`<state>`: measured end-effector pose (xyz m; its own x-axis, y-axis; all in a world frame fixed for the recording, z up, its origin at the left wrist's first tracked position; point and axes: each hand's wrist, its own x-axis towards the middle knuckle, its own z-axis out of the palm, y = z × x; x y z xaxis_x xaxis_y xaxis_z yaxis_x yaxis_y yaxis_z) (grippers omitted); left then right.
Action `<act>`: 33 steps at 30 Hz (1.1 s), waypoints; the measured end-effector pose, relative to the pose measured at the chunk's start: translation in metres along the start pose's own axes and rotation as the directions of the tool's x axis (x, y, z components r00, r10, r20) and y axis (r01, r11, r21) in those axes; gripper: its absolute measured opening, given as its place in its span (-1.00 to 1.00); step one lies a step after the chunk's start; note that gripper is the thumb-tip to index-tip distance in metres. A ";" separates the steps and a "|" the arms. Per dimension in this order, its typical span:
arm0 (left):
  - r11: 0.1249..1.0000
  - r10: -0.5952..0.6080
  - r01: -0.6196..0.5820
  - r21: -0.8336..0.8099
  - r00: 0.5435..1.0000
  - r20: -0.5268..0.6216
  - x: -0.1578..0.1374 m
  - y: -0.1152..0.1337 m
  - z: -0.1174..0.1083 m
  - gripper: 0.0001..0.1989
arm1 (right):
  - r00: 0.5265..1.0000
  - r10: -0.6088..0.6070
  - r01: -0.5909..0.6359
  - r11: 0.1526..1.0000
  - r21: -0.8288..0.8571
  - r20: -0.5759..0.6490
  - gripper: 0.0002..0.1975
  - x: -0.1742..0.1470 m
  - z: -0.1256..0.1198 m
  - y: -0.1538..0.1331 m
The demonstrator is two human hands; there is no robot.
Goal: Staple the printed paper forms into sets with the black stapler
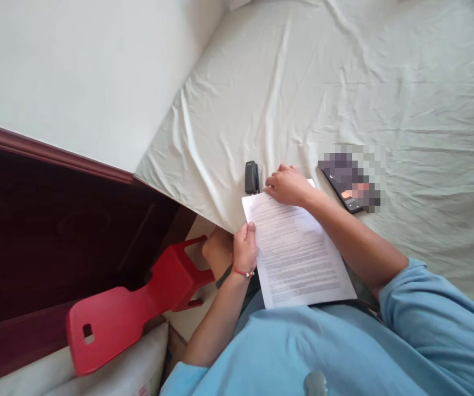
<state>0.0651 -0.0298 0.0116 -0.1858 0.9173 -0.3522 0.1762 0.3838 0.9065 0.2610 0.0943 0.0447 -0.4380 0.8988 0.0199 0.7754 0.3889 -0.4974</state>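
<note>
Printed sheets of paper lie tilted over my lap, their top edge against the bed. My left hand is closed on their left edge, the thumb on top and the fingers underneath. At the top edge, my right hand has its fingers bent over the paper, covering part of that edge; its fingertips are partly hidden. Just left of the right hand, a small black stapler rests on the bedsheet, close to the paper's top left corner. How many sheets there are, I cannot tell.
A phone, partly blurred out, lies on the pale bedsheet to the right. A red plastic chair stands at the lower left, beside dark wooden furniture. A white wall rises along the bed's left side.
</note>
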 end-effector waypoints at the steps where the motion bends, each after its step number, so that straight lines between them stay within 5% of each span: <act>1: 0.999 0.044 -0.044 0.003 0.999 -0.015 -0.005 -0.003 -0.003 -0.58 | 0.996 -0.032 0.029 0.999 0.036 0.088 -0.70 -0.001 -0.005 0.005; 4: 0.992 0.123 -0.123 0.018 0.992 -0.032 -0.015 -0.009 -0.011 -0.53 | 0.959 -0.130 0.071 0.971 0.230 0.251 -0.76 -0.005 -0.018 0.016; 6: 0.988 0.154 -0.153 0.019 0.988 -0.021 -0.014 -0.006 -0.015 -0.53 | 0.961 -0.160 0.080 0.940 0.331 0.224 -0.79 -0.005 -0.021 0.019; 10: 0.984 0.178 -0.179 -0.027 0.984 -0.021 -0.008 0.008 -0.023 -0.56 | 0.996 -0.069 0.085 0.919 0.384 -0.055 -0.77 -0.002 -0.013 0.018; 15: 1.000 0.018 -0.020 0.010 0.972 0.234 -0.010 0.003 -0.036 -0.47 | 0.944 0.090 0.009 0.955 0.298 -0.318 -0.72 0.001 0.009 0.019; 18: 0.993 -0.113 0.100 0.063 0.959 0.258 -0.008 -0.017 -0.043 -0.38 | 0.930 0.154 -0.081 0.971 0.223 -0.334 -0.66 0.001 0.017 0.019; 22: 0.989 -0.084 0.110 -0.100 0.968 0.237 -0.003 -0.035 -0.043 -0.39 | 0.883 0.276 -0.210 0.956 0.206 -0.380 -0.64 0.000 0.016 0.023; 28: 0.976 -0.045 0.078 -0.205 0.986 0.162 -0.001 -0.039 -0.036 -0.42 | 0.833 0.401 -0.209 0.866 0.454 -0.380 -0.73 -0.002 0.012 0.028; 33: 0.966 -0.016 0.050 -0.255 0.991 0.135 -0.002 -0.046 -0.034 -0.45 | 0.809 0.488 -0.173 0.730 0.661 -0.328 -0.58 0.002 0.019 0.033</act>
<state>0.0249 -0.0530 -0.0210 -0.0564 0.9171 -0.3947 -0.0861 0.3894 0.9171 0.2773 0.1054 0.0120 0.1731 0.9832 0.0576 0.3411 -0.0049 -0.9400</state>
